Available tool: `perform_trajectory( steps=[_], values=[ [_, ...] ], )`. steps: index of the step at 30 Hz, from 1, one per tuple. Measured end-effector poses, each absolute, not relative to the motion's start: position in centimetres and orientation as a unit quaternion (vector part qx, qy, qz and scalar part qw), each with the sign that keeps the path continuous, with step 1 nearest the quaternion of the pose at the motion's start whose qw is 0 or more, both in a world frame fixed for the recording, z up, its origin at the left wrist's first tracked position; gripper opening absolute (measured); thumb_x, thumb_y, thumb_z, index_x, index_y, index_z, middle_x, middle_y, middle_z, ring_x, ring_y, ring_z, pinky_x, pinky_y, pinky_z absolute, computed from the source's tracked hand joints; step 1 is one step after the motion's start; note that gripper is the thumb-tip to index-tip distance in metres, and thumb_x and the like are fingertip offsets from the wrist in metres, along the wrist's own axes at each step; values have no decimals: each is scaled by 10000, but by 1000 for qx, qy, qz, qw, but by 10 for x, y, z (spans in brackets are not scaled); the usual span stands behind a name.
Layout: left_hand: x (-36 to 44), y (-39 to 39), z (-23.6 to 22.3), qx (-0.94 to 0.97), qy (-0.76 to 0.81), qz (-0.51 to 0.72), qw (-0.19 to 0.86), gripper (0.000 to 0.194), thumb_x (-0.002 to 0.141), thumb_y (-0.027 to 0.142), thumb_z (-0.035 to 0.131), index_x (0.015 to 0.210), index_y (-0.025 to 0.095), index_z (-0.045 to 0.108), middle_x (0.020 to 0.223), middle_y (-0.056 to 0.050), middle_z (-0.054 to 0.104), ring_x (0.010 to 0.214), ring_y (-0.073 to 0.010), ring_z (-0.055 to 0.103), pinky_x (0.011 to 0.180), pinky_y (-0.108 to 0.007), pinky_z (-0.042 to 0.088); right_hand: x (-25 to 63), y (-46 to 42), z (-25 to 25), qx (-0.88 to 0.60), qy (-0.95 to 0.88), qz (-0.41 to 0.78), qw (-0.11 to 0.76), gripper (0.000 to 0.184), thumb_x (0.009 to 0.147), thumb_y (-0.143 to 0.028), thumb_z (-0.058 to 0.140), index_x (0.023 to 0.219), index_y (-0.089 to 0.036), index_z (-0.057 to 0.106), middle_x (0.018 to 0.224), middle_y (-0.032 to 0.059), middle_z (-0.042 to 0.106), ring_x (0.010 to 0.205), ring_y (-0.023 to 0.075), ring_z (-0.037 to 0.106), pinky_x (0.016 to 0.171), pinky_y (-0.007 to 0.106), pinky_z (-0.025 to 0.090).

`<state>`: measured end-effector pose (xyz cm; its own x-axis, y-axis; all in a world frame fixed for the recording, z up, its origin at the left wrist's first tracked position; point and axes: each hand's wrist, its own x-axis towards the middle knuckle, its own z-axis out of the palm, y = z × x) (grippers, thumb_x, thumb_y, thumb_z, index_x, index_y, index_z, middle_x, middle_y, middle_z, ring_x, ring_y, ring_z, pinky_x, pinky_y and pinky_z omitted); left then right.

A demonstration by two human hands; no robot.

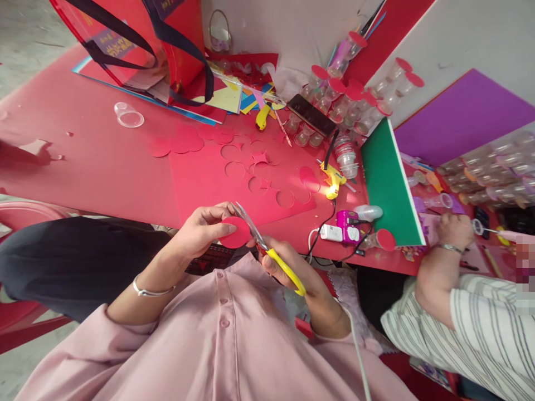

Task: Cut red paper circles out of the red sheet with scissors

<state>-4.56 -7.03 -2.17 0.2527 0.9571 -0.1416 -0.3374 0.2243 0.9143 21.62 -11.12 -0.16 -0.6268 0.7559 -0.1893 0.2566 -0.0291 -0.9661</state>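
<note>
My left hand [200, 229] pinches a red paper circle [234, 233] just above my lap. My right hand [288, 273] grips yellow-handled scissors [267, 248] whose blades meet the circle's edge. A red sheet [209, 184] with several round holes cut out lies on the red table in front of me. Loose red circles [184, 139] lie beyond it.
A yellow glue gun [332, 179] glows at the sheet's right edge, beside a pink device [346, 225] and white plug. Small clear cups with red lids [346, 100], a phone [311, 114] and a red bag [137, 39] stand farther back. A co-worker's hand [453, 231] works at the right by a green board [387, 184].
</note>
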Motion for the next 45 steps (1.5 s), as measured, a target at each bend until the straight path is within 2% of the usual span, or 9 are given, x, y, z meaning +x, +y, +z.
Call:
perform_trajectory(
  steps=[10,26,32,36,38,43,45],
  values=[
    [-47,-71,-26,398,389,459,692,251,747,318,994,639,196,804,943,-83,721,889,-228,689,828,-353,562,217,-110,-8,-387,-675,596,198,799,1089,-903,529,1373,-168,657,747,-41,570,623,146,481,611,304,371],
    [-49,-71,-27,401,384,459,694,290,755,347,1005,633,198,790,923,-77,724,881,-226,691,834,-352,559,214,-113,-3,-418,-648,604,201,787,1063,-906,590,1285,-159,704,671,-56,491,592,138,435,559,291,313],
    [-47,-71,-25,400,396,472,679,261,730,320,997,633,201,787,909,-82,730,901,-228,675,825,-347,564,214,-114,-11,-393,-656,607,214,833,1053,-961,501,1326,-191,664,740,-34,537,635,164,476,622,323,375],
    [-46,-71,-27,382,397,470,690,269,714,303,990,610,200,765,876,-69,709,843,-207,655,771,-331,554,215,-115,-15,-388,-658,612,206,827,1047,-971,487,1349,-217,640,782,-21,559,665,181,505,647,334,399],
    [-46,-72,-28,372,405,474,687,259,709,300,993,619,198,772,926,-78,726,860,-209,664,777,-333,560,215,-116,-15,-394,-644,621,210,806,1053,-959,503,1366,-228,637,804,-15,560,649,174,483,619,330,397],
    [-46,-77,-27,370,448,526,621,310,745,315,1001,599,211,748,1190,-121,794,1147,-298,723,984,-395,593,217,-122,-9,-423,-608,639,209,750,1081,-939,447,1265,-253,688,824,24,578,663,203,527,608,354,440],
    [-46,-78,-24,365,451,541,609,331,753,335,1006,599,212,739,1177,-114,798,1096,-283,728,955,-388,600,216,-124,-8,-435,-585,648,220,713,1101,-913,431,1163,-252,690,828,37,597,667,206,542,618,361,463]
  ],
)
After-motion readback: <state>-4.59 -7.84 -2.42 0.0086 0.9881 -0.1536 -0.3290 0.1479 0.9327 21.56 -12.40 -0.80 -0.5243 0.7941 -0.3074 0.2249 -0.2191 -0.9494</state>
